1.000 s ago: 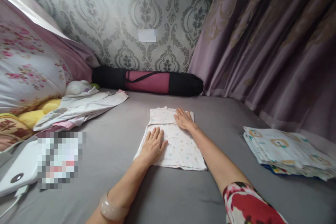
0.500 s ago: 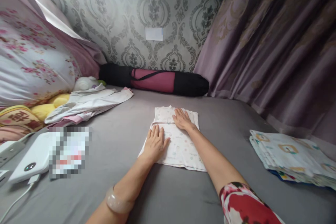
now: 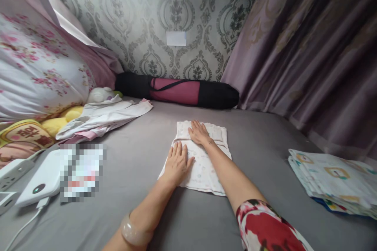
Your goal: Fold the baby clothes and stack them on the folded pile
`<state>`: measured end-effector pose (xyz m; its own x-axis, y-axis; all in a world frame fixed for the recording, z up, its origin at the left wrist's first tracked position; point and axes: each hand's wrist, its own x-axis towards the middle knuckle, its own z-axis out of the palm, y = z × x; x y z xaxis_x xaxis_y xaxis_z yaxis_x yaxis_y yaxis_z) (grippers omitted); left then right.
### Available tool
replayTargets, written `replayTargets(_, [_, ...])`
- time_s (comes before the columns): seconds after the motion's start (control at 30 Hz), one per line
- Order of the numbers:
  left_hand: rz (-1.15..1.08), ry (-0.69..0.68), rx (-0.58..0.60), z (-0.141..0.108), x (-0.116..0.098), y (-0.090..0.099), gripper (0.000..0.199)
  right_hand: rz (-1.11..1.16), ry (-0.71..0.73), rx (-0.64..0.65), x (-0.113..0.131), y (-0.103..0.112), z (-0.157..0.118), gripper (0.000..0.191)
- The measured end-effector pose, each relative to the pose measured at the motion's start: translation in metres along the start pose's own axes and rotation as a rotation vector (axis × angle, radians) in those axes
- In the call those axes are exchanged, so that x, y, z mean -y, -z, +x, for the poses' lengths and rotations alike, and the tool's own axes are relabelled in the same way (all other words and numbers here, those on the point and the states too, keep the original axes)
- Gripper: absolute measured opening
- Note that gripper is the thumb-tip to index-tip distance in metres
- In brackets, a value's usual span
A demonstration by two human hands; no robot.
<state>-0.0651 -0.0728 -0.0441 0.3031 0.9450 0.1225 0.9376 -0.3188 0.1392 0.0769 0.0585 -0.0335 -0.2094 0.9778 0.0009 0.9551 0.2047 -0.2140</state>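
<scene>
A white cloth with a small pastel print (image 3: 203, 168), perhaps a garment, lies flat on the grey bed sheet (image 3: 129, 172). Its far end is turned over into a folded band. My left hand (image 3: 178, 162) rests palm down on the cloth's left side, fingers spread and pointing away from me. Further off, my right hand (image 3: 199, 132) lies flat across the folded band with its fingers stretched out. Neither hand grips anything. The part of the cloth beneath my hands and right forearm is hidden.
To the right sits a stack of folded printed cloths (image 3: 332, 176). Rumpled clothes (image 3: 106, 115) lie at the left, near a white power bank (image 3: 44, 180) with its cable and a power strip (image 3: 13, 172). A long black and maroon bag (image 3: 176, 91) lies along the wall.
My right hand has slid a little to the left across the folded band. My left hand stays on the cloth's left side. The whole view has shifted slightly.
</scene>
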Motion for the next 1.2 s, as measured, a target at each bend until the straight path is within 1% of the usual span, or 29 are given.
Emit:
replayTargets(0.1, [-0.003,0.008,0.025,0.0,-0.001,0.003,0.064,0.012,-0.002,0.047,0.0,0.006,-0.001,0.064])
replayTargets(0.2, [-0.002,0.003,0.021,0.0,-0.003,0.006,0.062,0.027,-0.015,0.103,0.004,0.016,0.001,0.064])
replayTargets(0.27, [0.006,0.008,0.023,-0.001,-0.004,0.008,0.061,0.03,-0.007,0.091,0.01,0.019,0.003,0.064])
replayTargets(0.33, [0.011,0.029,0.039,-0.001,-0.005,0.009,0.061,0.033,0.012,0.057,0.018,0.018,0.006,0.064])
replayTargets(0.43, [0.013,0.079,0.047,-0.001,-0.006,0.012,0.063,0.045,0.019,0.019,0.028,0.007,0.007,0.064])
replayTargets(0.53, [0.002,0.131,0.055,0.0,-0.006,0.014,0.066,0.049,0.013,-0.012,0.033,-0.002,0.007,0.064])
replayTargets(0.7, [-0.032,0.168,0.053,-0.001,-0.006,0.015,0.066,0.031,-0.011,-0.003,0.037,-0.001,0.003,0.062])
replayTargets(0.77, [-0.045,0.167,0.027,-0.001,-0.006,0.014,0.062,0.025,-0.008,-0.03,0.043,0.002,0.002,0.061])
replayTargets(0.9, [-0.052,0.181,-0.052,0.0,-0.003,0.019,0.043,0.028,0.059,-0.038,0.061,-0.001,0.004,0.06])
replayTargets(1.03, [-0.07,0.287,-0.073,0.002,0.002,0.029,0.028,0.049,0.084,-0.022,0.078,-0.012,0.008,0.061])
replayTargets(1.1, [-0.062,0.312,-0.085,0.002,0.004,0.03,0.023,0.06,0.074,-0.031,0.082,-0.018,0.009,0.06])
replayTargets(1.2, [-0.054,0.275,-0.116,0.001,0.007,0.026,0.023,0.095,0.079,-0.047,0.082,-0.021,0.011,0.059])
